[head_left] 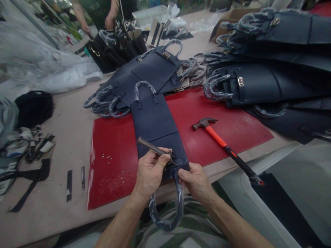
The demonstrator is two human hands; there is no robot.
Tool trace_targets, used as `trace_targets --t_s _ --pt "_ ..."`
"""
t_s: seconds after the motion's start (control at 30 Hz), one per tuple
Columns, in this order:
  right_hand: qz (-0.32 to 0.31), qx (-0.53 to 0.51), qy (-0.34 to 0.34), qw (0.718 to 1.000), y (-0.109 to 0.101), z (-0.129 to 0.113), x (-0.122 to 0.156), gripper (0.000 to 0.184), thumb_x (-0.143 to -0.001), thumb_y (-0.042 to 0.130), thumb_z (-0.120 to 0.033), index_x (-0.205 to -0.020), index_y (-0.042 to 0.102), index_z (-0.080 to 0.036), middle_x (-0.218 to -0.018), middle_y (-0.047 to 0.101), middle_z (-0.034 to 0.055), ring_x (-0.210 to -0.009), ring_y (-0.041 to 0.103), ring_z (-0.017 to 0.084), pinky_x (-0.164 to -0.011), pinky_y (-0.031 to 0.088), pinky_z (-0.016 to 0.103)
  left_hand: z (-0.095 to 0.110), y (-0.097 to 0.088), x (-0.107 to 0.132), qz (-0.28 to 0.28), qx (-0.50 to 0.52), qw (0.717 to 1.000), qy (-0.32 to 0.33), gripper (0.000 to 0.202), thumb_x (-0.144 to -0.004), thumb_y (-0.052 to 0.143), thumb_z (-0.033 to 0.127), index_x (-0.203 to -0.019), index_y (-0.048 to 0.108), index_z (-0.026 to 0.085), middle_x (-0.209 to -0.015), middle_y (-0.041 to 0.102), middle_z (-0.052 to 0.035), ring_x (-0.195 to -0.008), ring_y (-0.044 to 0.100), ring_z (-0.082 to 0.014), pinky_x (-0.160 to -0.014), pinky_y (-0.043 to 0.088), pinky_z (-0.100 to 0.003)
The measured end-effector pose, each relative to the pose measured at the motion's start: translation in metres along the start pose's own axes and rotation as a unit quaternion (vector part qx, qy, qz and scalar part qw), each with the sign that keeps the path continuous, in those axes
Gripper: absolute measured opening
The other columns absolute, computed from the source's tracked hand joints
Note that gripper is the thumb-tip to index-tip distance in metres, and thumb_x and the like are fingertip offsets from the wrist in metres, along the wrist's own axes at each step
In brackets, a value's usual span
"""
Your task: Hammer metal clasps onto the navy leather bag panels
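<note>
A flat navy bag panel (157, 127) lies over the red mat (113, 148), with a plastic-wrapped handle at each end. My left hand (150, 168) is closed around a metal punch tool (150, 146), its lower tip near the panel's close edge. Thumb and fingers of my right hand (198, 182) pinch that same edge beside the base of the near handle (167, 224), which hangs over the table edge. What the tip touches is hidden by my fingers. To the right rests a claw hammer (219, 139) with an orange and black grip.
Stacked navy bag pieces (279, 82) with wrapped handles crowd the right side; more navy panels (144, 75) lie behind. Two slim tools, one a metal rod (83, 178), sit left of the mat. Across the table a person's hands (110, 22) are at black bags (113, 51).
</note>
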State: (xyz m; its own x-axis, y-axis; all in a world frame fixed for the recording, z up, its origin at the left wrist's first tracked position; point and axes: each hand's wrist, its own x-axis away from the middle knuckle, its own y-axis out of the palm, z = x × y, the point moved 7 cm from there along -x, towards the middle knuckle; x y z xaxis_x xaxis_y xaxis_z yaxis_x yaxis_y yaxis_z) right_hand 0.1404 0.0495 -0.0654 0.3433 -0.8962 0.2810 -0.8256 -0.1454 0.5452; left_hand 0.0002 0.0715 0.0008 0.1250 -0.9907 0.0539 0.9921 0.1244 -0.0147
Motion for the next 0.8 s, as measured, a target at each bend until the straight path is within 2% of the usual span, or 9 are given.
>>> trace_targets --t_s 0.27,0.53,0.8 --pt "-0.001 -0.006 0.002 1.0 -0.003 0.004 0.0 0.039 -0.069 0.084 -0.049 -0.059 0.066 -0.015 -0.052 0.059 0.0005 -0.044 0.05 0.01 -0.045 0.038 0.022 0.007 0.004 -0.003 -0.012 -0.012 1.0 -0.026 0.023 -0.086 0.072 0.037 -0.093 0.071 0.015 -0.094 0.077 -0.0077 -0.083 0.071 -0.0164 -0.075 0.057 -0.023" --pt "0.004 0.009 0.013 1.0 -0.003 0.002 0.001 0.041 -0.068 0.085 -0.05 -0.058 0.067 -0.015 -0.051 0.058 0.001 -0.044 0.049 0.01 -0.043 0.038 0.022 0.012 0.004 0.003 -0.019 -0.056 0.998 0.029 0.018 -0.087 0.07 0.032 -0.095 0.072 0.016 -0.103 0.076 -0.0087 -0.095 0.072 -0.0211 -0.081 0.059 -0.028" --pt "0.002 0.013 0.014 1.0 -0.001 0.001 0.002 0.041 -0.067 0.085 -0.05 -0.058 0.066 -0.015 -0.051 0.057 0.0005 -0.043 0.049 0.009 -0.043 0.038 0.021 0.014 0.002 0.009 -0.025 -0.118 0.989 0.082 0.012 -0.089 0.067 0.025 -0.098 0.072 0.019 -0.106 0.076 -0.0066 -0.099 0.071 -0.0204 -0.093 0.056 -0.031"
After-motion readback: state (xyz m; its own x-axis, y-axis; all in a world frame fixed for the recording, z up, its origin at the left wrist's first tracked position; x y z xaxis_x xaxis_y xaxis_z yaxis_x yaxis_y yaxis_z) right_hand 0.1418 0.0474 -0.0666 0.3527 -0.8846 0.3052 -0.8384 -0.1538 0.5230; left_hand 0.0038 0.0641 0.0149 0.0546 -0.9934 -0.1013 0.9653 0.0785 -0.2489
